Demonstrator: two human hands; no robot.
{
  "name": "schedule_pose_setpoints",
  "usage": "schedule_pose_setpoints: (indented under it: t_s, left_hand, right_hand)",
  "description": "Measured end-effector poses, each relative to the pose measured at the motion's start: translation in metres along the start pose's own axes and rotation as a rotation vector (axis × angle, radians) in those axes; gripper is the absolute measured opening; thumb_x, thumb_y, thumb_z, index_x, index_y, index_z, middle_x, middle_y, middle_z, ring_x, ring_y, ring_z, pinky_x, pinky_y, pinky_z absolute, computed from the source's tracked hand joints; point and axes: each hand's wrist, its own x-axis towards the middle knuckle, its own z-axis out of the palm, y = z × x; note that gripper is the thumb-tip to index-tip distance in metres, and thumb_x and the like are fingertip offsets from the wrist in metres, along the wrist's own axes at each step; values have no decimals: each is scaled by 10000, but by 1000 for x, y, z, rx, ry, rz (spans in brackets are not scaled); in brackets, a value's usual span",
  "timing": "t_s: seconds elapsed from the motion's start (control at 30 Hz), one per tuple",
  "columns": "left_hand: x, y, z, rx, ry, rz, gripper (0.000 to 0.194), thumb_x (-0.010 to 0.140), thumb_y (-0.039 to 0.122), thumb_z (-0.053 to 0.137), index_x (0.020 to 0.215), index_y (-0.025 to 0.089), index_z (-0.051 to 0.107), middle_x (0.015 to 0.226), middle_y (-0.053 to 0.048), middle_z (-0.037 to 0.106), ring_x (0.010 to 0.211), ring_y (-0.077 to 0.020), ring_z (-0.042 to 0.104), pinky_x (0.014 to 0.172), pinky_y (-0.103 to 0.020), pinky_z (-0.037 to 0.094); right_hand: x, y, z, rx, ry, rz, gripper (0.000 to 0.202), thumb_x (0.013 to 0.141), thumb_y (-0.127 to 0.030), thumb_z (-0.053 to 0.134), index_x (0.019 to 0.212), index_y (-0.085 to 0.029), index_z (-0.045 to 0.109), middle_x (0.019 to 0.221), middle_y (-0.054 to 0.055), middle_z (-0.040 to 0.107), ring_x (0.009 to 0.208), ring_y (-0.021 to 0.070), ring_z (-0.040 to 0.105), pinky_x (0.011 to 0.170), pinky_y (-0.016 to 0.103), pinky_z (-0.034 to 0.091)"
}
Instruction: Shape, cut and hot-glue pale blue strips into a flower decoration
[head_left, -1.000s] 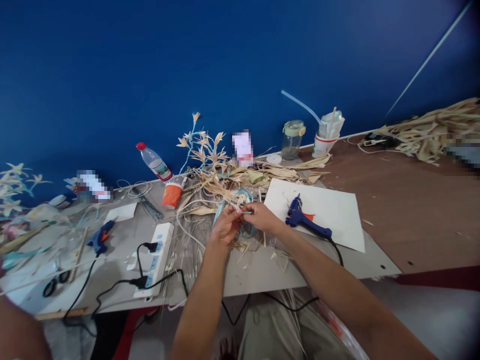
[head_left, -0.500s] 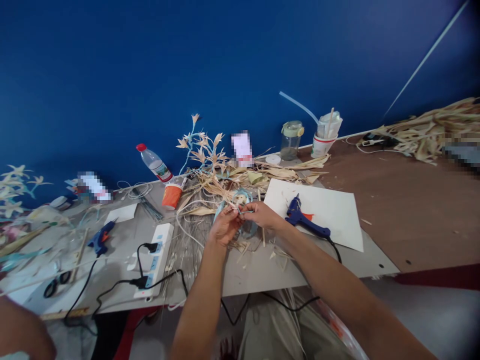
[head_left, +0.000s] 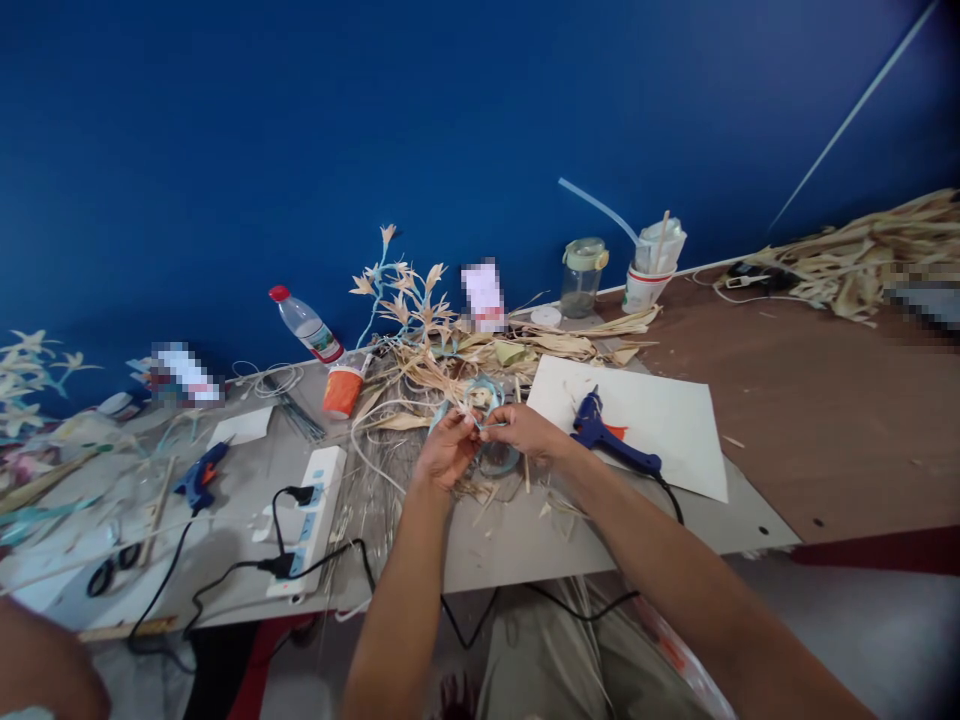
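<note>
My left hand is closed in a pinch around a small pale husk flower, whose lower part is hidden by the fingers. Close against it, my right hand pinches a narrow light blue strip near the flower's base. Behind the fingers lie loops of light blue tape and a heap of dry corn husks. To the right, a blue hot glue gun rests on a white sheet.
A white power strip with black plugs lies left of my forearm. Beyond it are a second glue gun and scissors. An orange paper cup, a red-capped bottle and a jar stand behind. Another person's arm shows lower left.
Both hands stay together in nearly the same spot, with only slight finger movement around the flower and strip. The view has shifted very slightly.
</note>
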Motion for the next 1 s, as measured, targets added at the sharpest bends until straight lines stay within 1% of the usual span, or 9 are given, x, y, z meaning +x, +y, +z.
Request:
schedule_pose_setpoints:
  t_s: [0.2, 0.3, 0.4, 0.5, 0.57, 0.67, 0.73, 0.83, 1.0]
  left_hand:
    - [1, 1, 1, 40, 28, -11, 318, 535, 244, 815, 705, 122, 575, 679, 21, 551, 528, -31, 455, 568, -190, 420]
    - [2, 0, -2, 68, 54, -25, 337, 540, 270, 813, 721, 135, 563, 690, 15, 555, 563, -62, 504, 558, -207, 424]
    - [3, -1, -4, 84, 91, -16, 341, 557, 296, 804, 735, 143, 557, 714, 11, 565, 594, -84, 528, 570, -228, 441]
    - [3, -1, -3, 88, 112, 54, 316, 590, 308, 786, 740, 145, 562, 701, 12, 564, 594, -77, 518, 586, -222, 442]
    - [1, 1, -1, 87, 84, 88, 302, 599, 301, 782, 742, 144, 568, 695, 11, 564, 593, -71, 509, 598, -217, 439]
    - [-3, 5, 3, 65, -12, 62, 294, 598, 283, 782, 744, 137, 573, 719, 3, 565, 601, -68, 503, 611, -216, 437]
    - [-5, 7, 4, 31, -29, 56, 292, 595, 267, 782, 752, 138, 571, 729, 5, 560, 599, -60, 492, 615, -211, 432]
    - [-6, 9, 5, 18, -11, 68, 291, 593, 254, 777, 750, 146, 557, 721, 14, 539, 591, -52, 473, 616, -208, 424]
    - [-5, 7, 4, 47, -11, 70, 295, 597, 264, 768, 734, 148, 534, 693, 26, 512, 544, -37, 422, 592, -198, 403]
  right_hand:
    - [3, -1, 0, -302, 142, -58, 117, 627, -282, 638, 624, -169, 610, 628, -6, 604, 636, 131, 508, 607, 229, 361]
    - [3, 0, 1, -337, 149, -76, 100, 637, -277, 625, 634, -178, 611, 631, -7, 603, 634, 129, 502, 595, 224, 346]
    - [3, 0, 1, -216, 119, -71, 103, 623, -274, 621, 643, -175, 602, 590, -27, 575, 596, 115, 468, 576, 220, 336]
    - [1, -2, 0, 35, 45, -10, 187, 587, -323, 658, 674, -168, 599, 544, -55, 531, 549, 96, 425, 562, 220, 329]
    - [0, -3, -1, 224, -8, 7, 272, 586, -411, 670, 665, -162, 598, 543, -51, 522, 529, 86, 405, 556, 226, 322]
    - [-1, -5, 0, 409, -29, 22, 363, 593, -505, 666, 630, -151, 596, 554, -30, 529, 509, 75, 385, 545, 236, 312]
    - [-1, -6, 1, 417, -15, 52, 358, 549, -482, 708, 600, -148, 587, 530, -37, 514, 494, 67, 363, 532, 236, 293]
    - [-1, -5, 3, 363, -25, 76, 324, 493, -412, 744, 558, -149, 565, 490, -59, 475, 483, 58, 340, 514, 232, 261]
    - [0, -1, 2, 332, -84, 76, 267, 519, -349, 718, 548, -151, 539, 478, -74, 445, 477, 52, 328, 509, 225, 256]
